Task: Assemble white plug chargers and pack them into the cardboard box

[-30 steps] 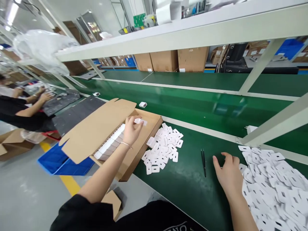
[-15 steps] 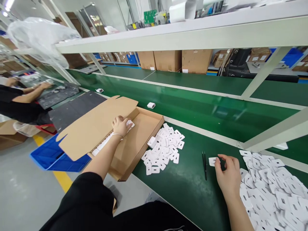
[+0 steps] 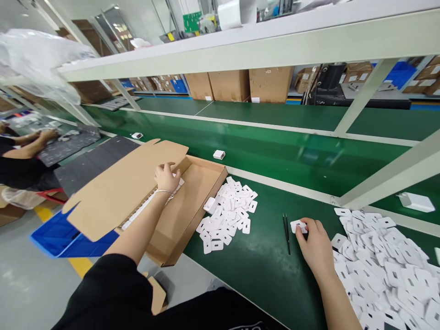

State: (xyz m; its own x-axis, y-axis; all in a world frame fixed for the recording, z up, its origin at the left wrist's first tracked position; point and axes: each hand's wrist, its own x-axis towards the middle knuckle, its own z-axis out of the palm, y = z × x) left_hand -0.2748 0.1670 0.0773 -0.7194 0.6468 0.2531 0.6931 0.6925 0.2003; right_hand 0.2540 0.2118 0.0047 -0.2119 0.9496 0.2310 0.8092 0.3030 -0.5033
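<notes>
My left hand (image 3: pixel 165 178) is over the open cardboard box (image 3: pixel 192 192), its fingers bent and apart. Just beneath it runs a row of white pieces (image 3: pixel 139 215) along the box's left side, partly hidden by my hand and forearm. My right hand (image 3: pixel 314 240) pinches a small white plastic plate (image 3: pixel 296 225) with a dark slot, low over the green table. Left of it lies a pair of black tweezers (image 3: pixel 286 233). A heap of similar white plates (image 3: pixel 228 211) sits beside the box, a white charger housing (image 3: pixel 210 205) at its edge. A bigger pile of plates (image 3: pixel 388 261) is at right.
Behind the table runs a green conveyor belt (image 3: pixel 275 160) carrying white chargers (image 3: pixel 219 155), with another charger (image 3: pixel 416 202) at right. A white shelf (image 3: pixel 240 50) and its posts cross above. Blue bins (image 3: pixel 68 236) stand on the floor at left. A co-worker's arms (image 3: pixel 30 144) are at far left.
My left hand has drawn slightly back from the white piece at the row's end. My right hand still pinches the plate, now tilted. The whole view has shifted a little.
</notes>
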